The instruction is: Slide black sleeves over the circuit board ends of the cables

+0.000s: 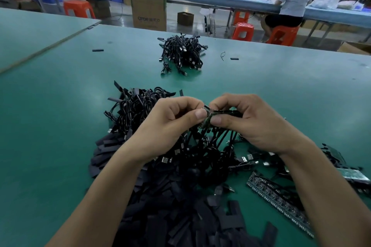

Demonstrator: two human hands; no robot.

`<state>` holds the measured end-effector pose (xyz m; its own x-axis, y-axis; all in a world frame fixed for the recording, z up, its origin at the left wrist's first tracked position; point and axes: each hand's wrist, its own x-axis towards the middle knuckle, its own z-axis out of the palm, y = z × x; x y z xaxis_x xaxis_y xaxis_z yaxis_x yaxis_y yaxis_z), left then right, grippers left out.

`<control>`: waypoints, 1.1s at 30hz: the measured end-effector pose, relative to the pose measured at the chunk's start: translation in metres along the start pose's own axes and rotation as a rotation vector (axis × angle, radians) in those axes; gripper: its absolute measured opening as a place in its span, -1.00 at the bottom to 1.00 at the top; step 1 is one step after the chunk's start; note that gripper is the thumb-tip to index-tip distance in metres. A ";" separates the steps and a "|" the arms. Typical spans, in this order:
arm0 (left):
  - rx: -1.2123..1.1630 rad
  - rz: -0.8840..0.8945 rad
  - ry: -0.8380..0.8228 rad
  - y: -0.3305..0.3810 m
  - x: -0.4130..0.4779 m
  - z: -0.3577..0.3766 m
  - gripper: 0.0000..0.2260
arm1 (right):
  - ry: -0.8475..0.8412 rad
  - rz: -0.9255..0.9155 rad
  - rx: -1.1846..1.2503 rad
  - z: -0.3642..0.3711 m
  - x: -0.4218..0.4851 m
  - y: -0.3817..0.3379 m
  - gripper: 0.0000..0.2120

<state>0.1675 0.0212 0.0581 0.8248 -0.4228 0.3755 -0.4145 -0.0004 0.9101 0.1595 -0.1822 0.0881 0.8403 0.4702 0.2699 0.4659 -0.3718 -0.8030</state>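
Both forearms reach in from the 6 o'clock edge and the two hands meet, knuckles up, above the middle of the green counter (60, 106). The left hand (172, 118) has its fingers curled in, its thumb tip pinching the small green circuit board end (206, 121) of a cable from the 9 o'clock side. The right hand (247, 122) pinches the same piece from 3 o'clock, thumb beneath and fingers folded over a dark strip (226, 112) that runs back into its palm. Whether that strip is a black sleeve or more board is hard to make out.

The cable's lead drops toward 6 o'clock into the tangled cable pile (140, 106) under the hands. A heap of flat black sleeves (180, 216) lies at 6 o'clock, partly covered by the forearms. A strip of circuit boards (277, 194) lies at 4 o'clock, its lower end cut off behind the right arm. A second cable bundle (181, 54) sits well apart at 12 o'clock.
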 end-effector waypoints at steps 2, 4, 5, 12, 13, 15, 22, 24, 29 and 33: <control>-0.039 0.016 0.045 0.002 0.000 0.001 -0.88 | 0.058 0.008 -0.012 -0.001 -0.001 0.003 -0.93; -0.089 0.041 0.123 0.003 0.001 0.001 -0.88 | 0.220 0.066 -0.134 -0.002 -0.003 0.012 -0.81; -0.137 0.037 0.167 0.002 0.001 0.000 -0.87 | 0.320 0.135 -0.239 -0.004 -0.003 0.017 -0.81; -0.324 0.064 0.426 0.007 0.003 -0.006 -0.79 | 0.545 0.579 -0.828 -0.003 -0.005 0.032 -0.74; -0.326 0.072 0.435 0.008 0.004 -0.007 -0.78 | 0.501 0.589 -0.867 0.000 -0.005 0.031 -0.65; -0.328 0.080 0.430 0.008 0.003 -0.007 -0.77 | 0.429 0.525 -0.912 0.011 -0.006 0.026 -0.45; -0.322 0.041 0.460 0.005 0.004 -0.004 -0.78 | -0.176 0.261 -0.695 0.064 -0.005 0.007 -0.84; -0.311 0.036 0.464 0.005 0.005 -0.004 -0.74 | -0.273 0.317 -0.681 0.074 -0.007 0.012 -0.81; -0.326 -0.025 0.424 0.004 0.005 -0.004 -0.74 | -0.350 0.393 -0.716 0.083 -0.007 0.028 -0.79; -0.196 0.003 0.336 0.000 0.005 -0.003 -0.74 | -0.351 0.394 -0.612 0.080 -0.006 0.032 -0.84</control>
<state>0.1723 0.0217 0.0602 0.9172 -0.1020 0.3850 -0.3625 0.1870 0.9130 0.1468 -0.1328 0.0179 0.8857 0.3992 -0.2369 0.3081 -0.8873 -0.3431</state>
